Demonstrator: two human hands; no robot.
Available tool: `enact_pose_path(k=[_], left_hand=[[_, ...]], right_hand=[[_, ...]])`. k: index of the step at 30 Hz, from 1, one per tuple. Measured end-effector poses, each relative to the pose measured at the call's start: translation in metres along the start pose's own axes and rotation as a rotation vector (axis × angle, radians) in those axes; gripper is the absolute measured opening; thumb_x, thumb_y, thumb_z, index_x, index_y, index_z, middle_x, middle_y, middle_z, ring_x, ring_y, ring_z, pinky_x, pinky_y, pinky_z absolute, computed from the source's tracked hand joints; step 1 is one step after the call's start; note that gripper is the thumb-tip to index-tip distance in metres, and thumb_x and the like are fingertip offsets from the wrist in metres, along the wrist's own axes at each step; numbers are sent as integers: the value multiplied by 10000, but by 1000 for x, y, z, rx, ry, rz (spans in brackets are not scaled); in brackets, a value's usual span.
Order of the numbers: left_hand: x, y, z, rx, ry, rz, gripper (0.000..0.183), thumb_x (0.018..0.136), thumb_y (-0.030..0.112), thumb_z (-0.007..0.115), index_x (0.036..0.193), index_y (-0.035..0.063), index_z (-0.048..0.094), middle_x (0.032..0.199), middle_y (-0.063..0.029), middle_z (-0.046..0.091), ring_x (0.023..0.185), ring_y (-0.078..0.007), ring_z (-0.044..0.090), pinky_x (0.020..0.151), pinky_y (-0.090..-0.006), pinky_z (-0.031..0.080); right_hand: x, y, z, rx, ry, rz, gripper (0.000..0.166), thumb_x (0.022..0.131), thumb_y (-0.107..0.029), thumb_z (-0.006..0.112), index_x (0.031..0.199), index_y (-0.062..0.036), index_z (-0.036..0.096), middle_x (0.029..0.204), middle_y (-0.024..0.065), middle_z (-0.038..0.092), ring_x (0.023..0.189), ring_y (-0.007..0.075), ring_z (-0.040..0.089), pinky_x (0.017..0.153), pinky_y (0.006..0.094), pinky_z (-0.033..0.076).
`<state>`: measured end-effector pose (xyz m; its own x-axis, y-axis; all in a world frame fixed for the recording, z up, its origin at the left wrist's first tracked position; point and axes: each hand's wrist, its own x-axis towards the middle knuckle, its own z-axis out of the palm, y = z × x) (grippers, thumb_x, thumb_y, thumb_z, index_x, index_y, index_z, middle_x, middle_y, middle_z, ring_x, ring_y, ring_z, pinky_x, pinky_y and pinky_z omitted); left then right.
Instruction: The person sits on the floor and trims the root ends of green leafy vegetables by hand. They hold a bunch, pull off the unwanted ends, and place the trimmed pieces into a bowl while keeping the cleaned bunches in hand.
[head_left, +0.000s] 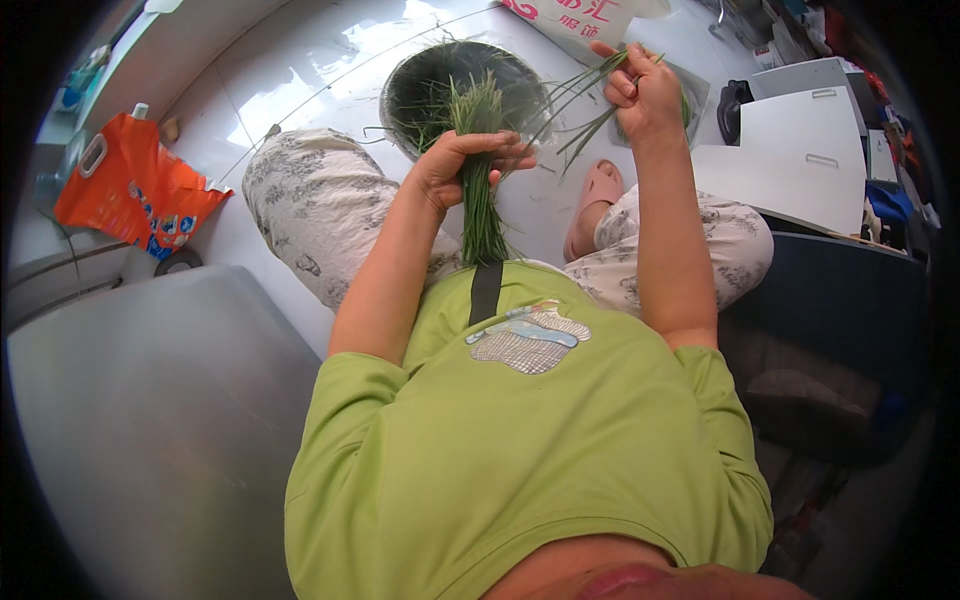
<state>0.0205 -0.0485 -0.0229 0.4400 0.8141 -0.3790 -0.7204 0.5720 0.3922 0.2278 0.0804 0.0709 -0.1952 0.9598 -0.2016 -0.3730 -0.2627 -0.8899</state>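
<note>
My left hand (469, 161) is wrapped around an upright bundle of thin green stalks, likely Chinese chives (480, 210), between my knees. Its thumb lies across the bundle and its other fingers are partly extended. Up and to the right, my right hand (637, 86) pinches a few loose green stalks (581, 90) that trail down to the left. Beyond the bundle stands a round bin with a plastic liner (386, 101), with loose stalks in it and over its rim. Behind my right hand lies a clear plastic bag (697, 90) with something green, mostly hidden.
An orange plastic pouch (127, 184) stands at left, above a grey surface (165, 420). A white printed bag (577, 26) lies at the top. White drawer fronts (802, 142) and a black object (735, 112) are at right. Bits of stalk lie on the tiled floor (532, 214).
</note>
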Motion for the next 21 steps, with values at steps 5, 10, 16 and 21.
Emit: enact_pose_path(k=[5,10,16,21], left_hand=[[0,-3,-12,41,-19,-6,246,838,102,634,1013,-63,582,1053,-218,611,1033,-344,604,486,-212,540],[-5,-6,-12,57,74,3,224,857,125,629,989,-45,571,982,-193,618,955,-311,638,462,-214,515],[2,-14,-23,2,219,42,210,869,133,624,966,-36,546,821,-128,601,783,-252,654,440,-234,487],[2,-20,-28,-53,245,66,168,868,139,634,866,1,537,738,-78,567,603,-171,578,441,-237,463]], right_hand=[[-3,1,11,-33,72,-48,129,979,-132,370,901,-46,426,1033,255,615,437,60,298,372,199,232],[-15,-2,11,-85,85,-131,94,968,-107,384,913,-41,419,1007,261,623,433,62,311,363,204,241],[-36,2,37,-103,232,-287,35,945,-90,422,963,-60,425,863,224,655,341,85,357,303,223,263],[-48,5,59,-182,217,-493,64,942,-64,405,897,-36,441,827,232,654,338,91,363,307,223,259]])
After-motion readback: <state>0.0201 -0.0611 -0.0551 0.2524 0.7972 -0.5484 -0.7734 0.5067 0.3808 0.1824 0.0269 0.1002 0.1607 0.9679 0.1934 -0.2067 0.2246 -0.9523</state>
